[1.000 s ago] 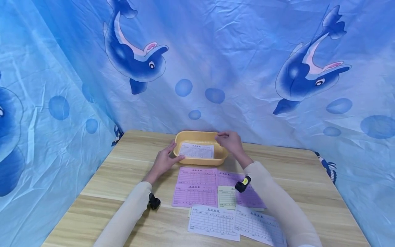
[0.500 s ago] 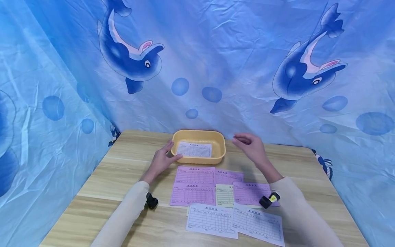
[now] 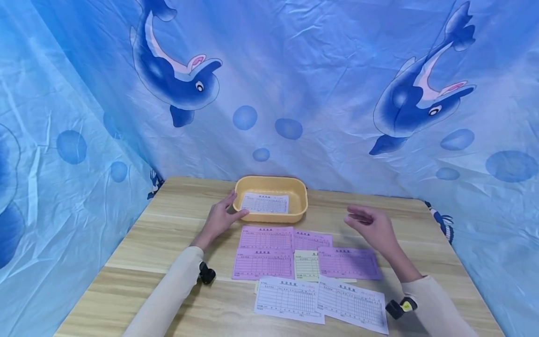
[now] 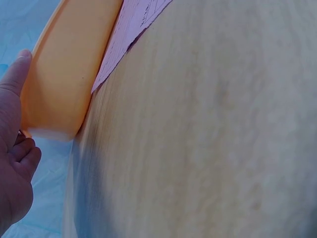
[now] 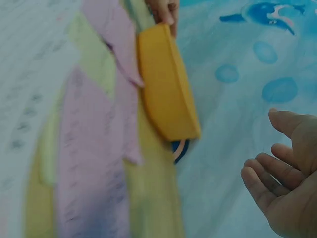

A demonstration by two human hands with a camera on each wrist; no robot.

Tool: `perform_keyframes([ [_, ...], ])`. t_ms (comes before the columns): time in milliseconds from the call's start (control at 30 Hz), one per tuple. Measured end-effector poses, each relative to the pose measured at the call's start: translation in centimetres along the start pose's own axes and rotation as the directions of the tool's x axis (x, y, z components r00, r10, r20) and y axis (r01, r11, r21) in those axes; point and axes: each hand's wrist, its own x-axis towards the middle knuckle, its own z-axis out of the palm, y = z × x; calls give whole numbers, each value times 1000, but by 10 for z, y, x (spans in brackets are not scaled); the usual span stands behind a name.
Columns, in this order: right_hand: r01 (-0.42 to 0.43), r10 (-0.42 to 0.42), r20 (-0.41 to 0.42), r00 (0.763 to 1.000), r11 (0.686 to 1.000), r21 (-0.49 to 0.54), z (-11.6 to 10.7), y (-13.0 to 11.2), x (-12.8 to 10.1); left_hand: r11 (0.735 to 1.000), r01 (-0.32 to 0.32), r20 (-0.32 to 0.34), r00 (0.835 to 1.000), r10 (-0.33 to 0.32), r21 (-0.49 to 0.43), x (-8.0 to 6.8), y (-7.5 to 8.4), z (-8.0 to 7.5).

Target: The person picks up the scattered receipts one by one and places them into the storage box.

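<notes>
Bare table right of tray; forms cover the middle.

My right hand has come away from the yellow tray, where it hovered over the far right rim a second ago. It has swung out to the right and back toward me, and now hangs empty with loosely curled fingers above the table, beyond the rightmost pink form.

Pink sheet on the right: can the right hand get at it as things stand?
Probably yes. The right hand hovers open and empty just above the pink sheet, which lies flat on the table with nothing on top.
</notes>
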Motion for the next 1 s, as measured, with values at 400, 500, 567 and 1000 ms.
perform_keyframes([
  [400,-92,91,-27,996,994,-52,-9,43,-51,1000,-11,5,1000,11,-2,2,0,-1],
  [500,-122,121,-16,993,988,-96,-13,52,-61,1000,-12,5,1000,12,-1,2,-1,0],
  [567,-138,138,-9,990,984,-111,-14,58,-66,1000,-9,2,1000,9,7,3,-3,0],
  [1000,-231,243,38,969,952,-201,-13,84,-83,1000,-8,-10,1000,8,11,3,-4,3],
])
